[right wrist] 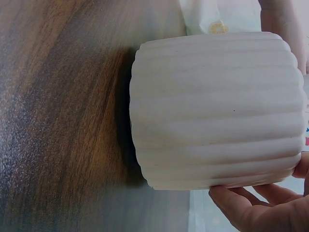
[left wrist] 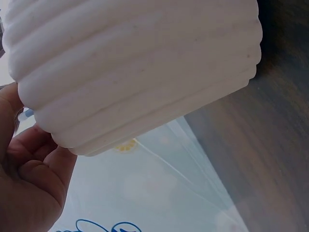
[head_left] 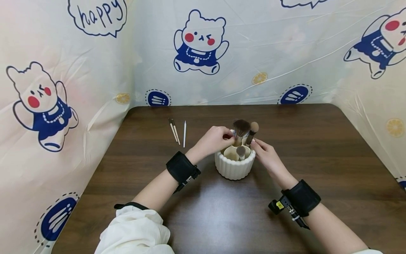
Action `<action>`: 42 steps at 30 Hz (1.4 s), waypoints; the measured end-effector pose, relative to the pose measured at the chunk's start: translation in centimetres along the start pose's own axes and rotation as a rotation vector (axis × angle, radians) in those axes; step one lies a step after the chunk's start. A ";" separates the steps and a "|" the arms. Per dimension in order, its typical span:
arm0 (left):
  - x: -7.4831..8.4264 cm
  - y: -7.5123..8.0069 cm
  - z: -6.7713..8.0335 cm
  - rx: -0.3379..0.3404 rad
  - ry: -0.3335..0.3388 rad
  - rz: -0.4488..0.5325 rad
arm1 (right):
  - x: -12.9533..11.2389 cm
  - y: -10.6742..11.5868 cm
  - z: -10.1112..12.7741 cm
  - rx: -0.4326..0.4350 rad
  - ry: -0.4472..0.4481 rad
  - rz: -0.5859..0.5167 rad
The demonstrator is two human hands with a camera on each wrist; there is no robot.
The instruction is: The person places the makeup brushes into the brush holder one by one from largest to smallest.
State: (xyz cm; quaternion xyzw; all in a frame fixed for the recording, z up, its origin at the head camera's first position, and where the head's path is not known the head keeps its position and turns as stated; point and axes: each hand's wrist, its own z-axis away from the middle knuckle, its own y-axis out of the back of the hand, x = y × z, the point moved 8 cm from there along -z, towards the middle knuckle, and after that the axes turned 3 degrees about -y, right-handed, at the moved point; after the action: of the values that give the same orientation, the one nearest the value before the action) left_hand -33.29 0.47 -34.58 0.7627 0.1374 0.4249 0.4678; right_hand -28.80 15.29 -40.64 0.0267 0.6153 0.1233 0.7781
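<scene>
The left hand (head_left: 215, 140) is pinching a brush (head_left: 240, 131) above the ribbed holder (head_left: 234, 168). The right hand (head_left: 265, 152) is pinching a second brush (head_left: 252, 132). Light, stiff handles; likely best gripped mid-handle.

Ribbed brush holder (head_left: 234, 168) stands mid-table (head_left: 317, 148), three makeup brushes (head_left: 241, 127) upright in it. Three thin tools (head_left: 177, 131) lie behind-left, apart.

matt ribbed white ceramic-looking holder (head_left: 234, 168), glossy dark wood-grain table (head_left: 317, 158), shiny plastic sheeting (head_left: 285, 53)

A ribbed white holder (head_left: 234, 167) stands mid-surface (head_left: 317, 148), with open room on both sides. Three thin sticks (head_left: 178, 131) lie well to its left. Curtain walls (head_left: 260, 53) close three sides.
</scene>
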 end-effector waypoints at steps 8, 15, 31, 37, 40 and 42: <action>0.6 0.1 0.2 -0.004 -0.061 -0.118 | 0.0 0.0 0.0 0.000 0.006 -0.005; 0.3 0.2 0.2 -0.005 -0.040 -0.080 | 0.0 0.0 -0.1 0.005 0.000 0.004; -5.5 5.7 0.8 0.133 0.169 0.140 | 0.2 0.1 0.0 0.009 0.006 0.012; -11.0 8.8 2.3 0.412 0.348 0.136 | 0.2 0.1 0.0 0.005 0.008 0.014; -13.9 9.8 3.4 0.538 0.445 0.100 | 0.3 0.1 -0.1 0.006 0.006 0.015; -15.7 10.2 4.1 0.590 0.512 0.071 | 0.2 0.0 -0.1 0.005 0.004 0.018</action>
State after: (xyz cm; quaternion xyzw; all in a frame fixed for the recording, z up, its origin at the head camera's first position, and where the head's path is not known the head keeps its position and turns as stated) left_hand -41.47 -16.87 -35.14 0.7381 0.3394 0.5595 0.1643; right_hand -28.82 15.39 -40.88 0.0340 0.6171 0.1286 0.7755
